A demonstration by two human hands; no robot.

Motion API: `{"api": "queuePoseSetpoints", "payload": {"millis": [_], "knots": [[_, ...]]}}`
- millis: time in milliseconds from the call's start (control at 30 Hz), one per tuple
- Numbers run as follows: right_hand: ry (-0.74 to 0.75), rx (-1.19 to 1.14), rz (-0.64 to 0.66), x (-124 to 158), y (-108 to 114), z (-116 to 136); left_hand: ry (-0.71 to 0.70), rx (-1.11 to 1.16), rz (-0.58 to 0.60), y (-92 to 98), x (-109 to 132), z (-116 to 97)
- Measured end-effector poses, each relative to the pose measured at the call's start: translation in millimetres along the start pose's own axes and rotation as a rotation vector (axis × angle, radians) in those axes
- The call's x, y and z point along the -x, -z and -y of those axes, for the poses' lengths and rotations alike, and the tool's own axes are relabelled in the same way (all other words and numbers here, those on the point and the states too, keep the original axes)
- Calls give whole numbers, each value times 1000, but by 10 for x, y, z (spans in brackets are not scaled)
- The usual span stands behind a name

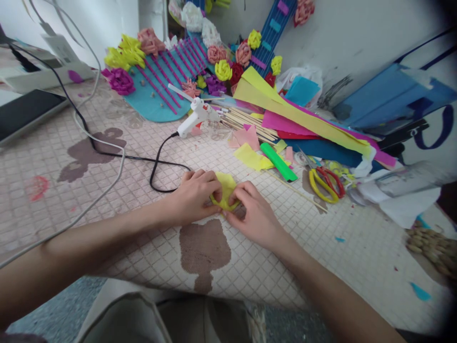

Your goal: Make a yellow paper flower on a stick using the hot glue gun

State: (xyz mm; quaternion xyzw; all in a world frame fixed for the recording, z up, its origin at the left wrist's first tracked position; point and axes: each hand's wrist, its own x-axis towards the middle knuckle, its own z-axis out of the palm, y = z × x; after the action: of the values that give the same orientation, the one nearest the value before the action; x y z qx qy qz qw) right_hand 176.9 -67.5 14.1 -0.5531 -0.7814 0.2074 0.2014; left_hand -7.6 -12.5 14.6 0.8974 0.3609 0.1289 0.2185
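The yellow piece (225, 186), a small scrap of soft sheet, lies on the worktop (117, 190) a little back from its near edge, about midway along it. It sits squarely between the two hands, so neither is clearly nearer. It is bent rather than flat. Its longer side seems to run away from the near edge, with the far end bare above the knuckles and the near end tucked between the fingertips.

The left hand (194, 196) comes in from the left, and its fingers (211, 185) are closed on the piece's left edge. The right hand (254, 216) comes in from the near right, and its fingers (238, 193) are pinched on the right edge and lower corner. The fingertips of the two hands almost meet under the piece. Both wrists rest low on the worktop.

Just nearer than the hands, a brown bear shape (203, 247) is printed on the worktop cover. A black cord (157, 164) loops just left of the left hand and runs back to a white glue gun (194, 119) towards the far edge. Further back and to the right lie a yellow scrap (250, 157), a green strip (278, 162), a thin wooden stick (296, 190) and scissors (326, 183), well apart from the hands. Coloured sheets (303, 119) are piled towards the far right corner.
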Motion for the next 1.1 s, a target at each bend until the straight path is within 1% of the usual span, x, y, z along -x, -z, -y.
{"api": "queuePoseSetpoints", "payload": {"millis": [167, 233, 333, 367, 433, 500, 633, 733, 833, 900, 1033, 1100], "knots": [[-4, 7, 3, 4, -2, -4, 13, 16, 30, 49, -15, 46], [-9, 2, 2, 4, 0, -6, 5, 32, -14, 68, -25, 71], [-27, 9, 11, 8, -2, -1, -43, 75, -133, 87, -38, 75], [-31, 11, 14, 9, -3, 0, -61, 96, -153, 86, -39, 64], [-30, 7, 18, 10, -6, -1, -94, 131, -138, 64, -32, 30], [-19, -8, 10, 7, -4, -11, -113, 128, -78, 21, -19, -1], [1, -60, 20, -5, 24, -54, -84, 82, -54, -61, -2, -10], [17, -105, 49, -13, 50, -80, -75, 79, -42, -68, -4, 3], [15, -115, 50, -18, 56, -80, -63, 70, -10, -50, -1, -4], [7, -104, 47, -20, 50, -72, -53, 62, -9, -45, 9, -22], [-4, -118, 46, -24, 34, -81, -17, 12, -53, -60, 33, -73], [-4, -137, 34, -30, 36, -104, -1, -7, -57, -67, 35, -91]]}}
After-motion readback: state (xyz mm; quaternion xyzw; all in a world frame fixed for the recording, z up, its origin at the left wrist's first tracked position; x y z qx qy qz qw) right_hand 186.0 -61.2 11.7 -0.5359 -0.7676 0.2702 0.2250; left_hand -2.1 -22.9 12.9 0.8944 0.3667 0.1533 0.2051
